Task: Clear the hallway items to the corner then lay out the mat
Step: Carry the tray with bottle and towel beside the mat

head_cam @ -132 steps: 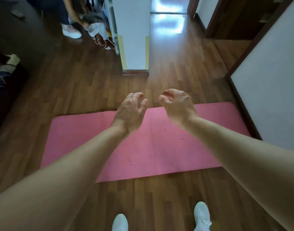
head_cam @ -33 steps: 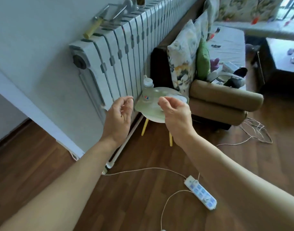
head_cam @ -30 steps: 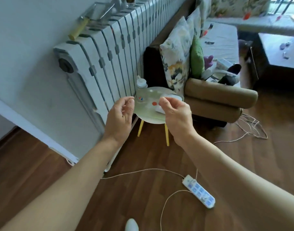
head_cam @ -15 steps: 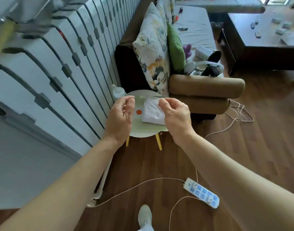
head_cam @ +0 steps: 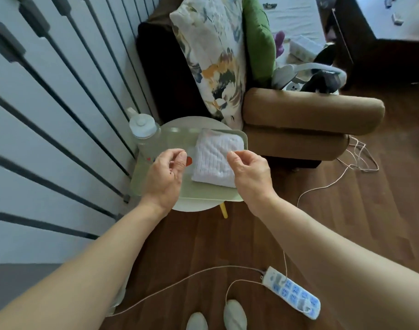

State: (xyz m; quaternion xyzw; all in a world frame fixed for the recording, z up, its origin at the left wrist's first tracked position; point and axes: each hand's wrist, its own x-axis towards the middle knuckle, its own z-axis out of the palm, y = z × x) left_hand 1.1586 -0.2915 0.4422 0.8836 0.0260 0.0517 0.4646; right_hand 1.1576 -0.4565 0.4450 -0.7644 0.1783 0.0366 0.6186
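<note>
The left hand (head_cam: 164, 177) and right hand (head_cam: 250, 176) hover over the table (head_cam: 194, 207), each grip loosely curled on nothing. A tray (head_cam: 211, 198) with a folded cloth (head_cam: 215, 160) and a bottle (head_cam: 144, 129) sits on the table, seemingly not yet moved. The mat is out of view, so its laying cannot be judged.

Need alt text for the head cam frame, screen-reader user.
The left hand and right hand hover loosely curled over a pale green tray holding a folded white cloth, on a round table beside a radiator and sofa. A power strip lies on the floor.
</note>
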